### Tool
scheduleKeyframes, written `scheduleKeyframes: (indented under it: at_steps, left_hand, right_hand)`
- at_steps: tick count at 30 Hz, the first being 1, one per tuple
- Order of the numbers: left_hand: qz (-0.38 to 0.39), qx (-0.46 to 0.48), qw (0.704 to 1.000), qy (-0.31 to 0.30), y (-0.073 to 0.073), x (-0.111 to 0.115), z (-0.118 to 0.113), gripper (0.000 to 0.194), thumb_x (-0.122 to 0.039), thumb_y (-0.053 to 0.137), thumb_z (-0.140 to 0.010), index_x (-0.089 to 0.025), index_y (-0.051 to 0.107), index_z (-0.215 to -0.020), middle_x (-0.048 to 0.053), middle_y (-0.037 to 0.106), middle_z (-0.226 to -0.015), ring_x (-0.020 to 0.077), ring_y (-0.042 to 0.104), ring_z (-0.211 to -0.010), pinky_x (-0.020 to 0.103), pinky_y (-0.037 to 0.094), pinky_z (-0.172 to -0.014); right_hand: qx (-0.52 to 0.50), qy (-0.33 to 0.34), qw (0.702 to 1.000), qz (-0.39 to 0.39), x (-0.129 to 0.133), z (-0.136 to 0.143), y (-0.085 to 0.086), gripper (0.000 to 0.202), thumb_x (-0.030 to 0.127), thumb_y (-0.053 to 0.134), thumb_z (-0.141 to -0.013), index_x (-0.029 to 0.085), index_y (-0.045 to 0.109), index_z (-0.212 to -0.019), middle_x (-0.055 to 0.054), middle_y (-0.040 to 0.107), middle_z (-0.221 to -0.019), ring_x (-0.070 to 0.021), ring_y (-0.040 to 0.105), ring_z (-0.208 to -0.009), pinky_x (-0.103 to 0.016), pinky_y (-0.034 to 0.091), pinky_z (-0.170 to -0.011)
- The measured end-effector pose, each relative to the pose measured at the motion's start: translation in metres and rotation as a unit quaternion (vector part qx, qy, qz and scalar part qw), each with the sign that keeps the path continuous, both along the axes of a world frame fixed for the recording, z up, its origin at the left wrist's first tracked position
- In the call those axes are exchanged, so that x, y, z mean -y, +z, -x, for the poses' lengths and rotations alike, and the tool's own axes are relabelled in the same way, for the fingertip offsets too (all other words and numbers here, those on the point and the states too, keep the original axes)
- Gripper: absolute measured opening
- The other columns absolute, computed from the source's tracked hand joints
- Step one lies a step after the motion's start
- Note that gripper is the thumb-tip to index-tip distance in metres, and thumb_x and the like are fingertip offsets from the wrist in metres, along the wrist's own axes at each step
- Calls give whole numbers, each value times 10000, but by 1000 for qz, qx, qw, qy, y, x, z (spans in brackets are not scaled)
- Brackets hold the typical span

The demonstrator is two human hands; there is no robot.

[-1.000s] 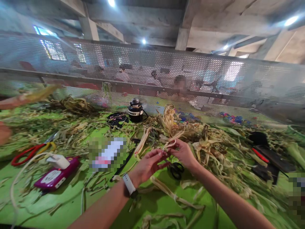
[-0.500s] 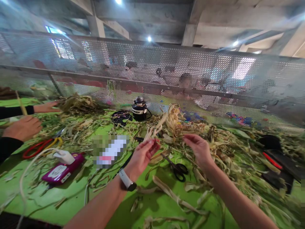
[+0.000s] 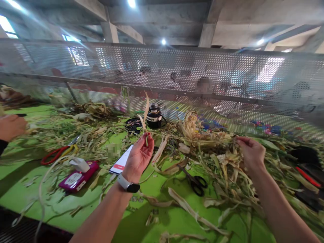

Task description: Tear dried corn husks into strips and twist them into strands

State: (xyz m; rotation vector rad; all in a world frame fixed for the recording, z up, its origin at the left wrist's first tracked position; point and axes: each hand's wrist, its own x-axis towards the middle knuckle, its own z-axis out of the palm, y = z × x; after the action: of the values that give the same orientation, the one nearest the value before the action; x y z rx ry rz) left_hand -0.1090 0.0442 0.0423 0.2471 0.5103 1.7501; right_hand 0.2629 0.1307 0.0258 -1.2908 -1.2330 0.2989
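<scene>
My left hand (image 3: 140, 153), with a watch on its wrist, is closed in a pinch on a dry corn husk strip (image 3: 146, 111) that sticks up above the fingertips. Out to the right, my right hand (image 3: 253, 152) pinches the end of a thin strand, which appears to stretch across to my left hand. Black-handled scissors (image 3: 196, 182) lie on the green table (image 3: 131, 221) between my forearms. A bundle of pale husk (image 3: 189, 125) stands behind them, and loose husks (image 3: 227, 175) lie under my right hand.
A phone (image 3: 121, 162) lies partly behind my left hand. Farther left are a purple power bank (image 3: 78, 177) with a white cable, red-and-yellow scissors (image 3: 57, 155) and a co-worker's hand (image 3: 12, 127). A black jar (image 3: 154, 116) stands before the perforated metal screen (image 3: 157, 77).
My hands have moved apart, the right one far to the right, the left one slightly left and up. The husk strip now points upward from my left hand. The co-worker's hands have shifted left in view.
</scene>
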Motion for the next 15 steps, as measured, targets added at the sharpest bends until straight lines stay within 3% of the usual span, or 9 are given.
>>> scheduleKeyframes:
  at_steps: [3,5,7,8,10,11,13,15]
  left_hand:
    - [-22,-71,995,-64,-8,3,-10,139,-65,585,-780,-143,682,-720,7,716,-729,68,652,-636,149,536,-646]
    - [-38,-150,972,-176,-16,9,-23,15,-130,680,-721,-142,687,-727,30,721,-769,98,657,-642,170,535,-601]
    - [-29,-176,956,-235,-23,16,-37,95,-163,732,-674,-106,686,-735,78,717,-791,147,666,-652,222,542,-586]
    - [-27,-193,944,-267,-26,20,-43,119,-195,739,-673,-112,681,-734,72,713,-797,152,668,-677,233,543,-610]
    - [-25,-200,933,-298,-29,26,-52,151,-222,752,-662,-126,667,-741,49,699,-798,156,665,-710,244,542,-626]
    - [-23,-198,931,-306,-30,28,-55,160,-230,756,-658,-135,658,-741,36,691,-798,152,662,-717,243,542,-622]
    - [-14,-188,931,-313,-32,30,-57,169,-229,760,-651,-145,644,-741,18,677,-792,145,653,-710,237,542,-586]
    - [-2,-179,931,-319,-34,29,-57,161,-218,754,-658,-152,634,-743,8,663,-759,138,643,-693,218,532,-538]
  right_hand:
    - [27,17,999,18,2,9,7,156,289,601,-580,192,665,-686,-43,652,-688,-209,591,-676,-366,477,-667]
    - [67,60,995,33,10,26,12,157,208,623,-524,201,688,-666,-51,673,-765,-243,599,-788,-385,471,-738]
    - [131,115,984,30,25,51,17,254,146,600,-520,217,707,-739,-56,664,-977,-270,552,-983,-391,440,-836]
    - [150,163,975,39,36,65,19,250,147,578,-558,212,705,-764,-64,658,-994,-264,555,-977,-385,446,-821]
    - [129,300,932,156,60,92,21,281,170,539,-653,193,684,-892,-51,669,-773,-210,603,-750,-338,481,-684]
    - [99,372,895,224,71,104,22,365,171,527,-671,184,643,-1016,-29,651,-686,-181,593,-640,-305,479,-608]
    - [12,477,822,311,89,122,20,473,167,533,-656,192,563,-1128,-18,660,-763,-120,549,-501,-247,451,-493]
    - [-51,517,778,353,96,131,17,447,209,557,-688,205,532,-1134,-17,653,-862,-93,539,-474,-227,446,-466]
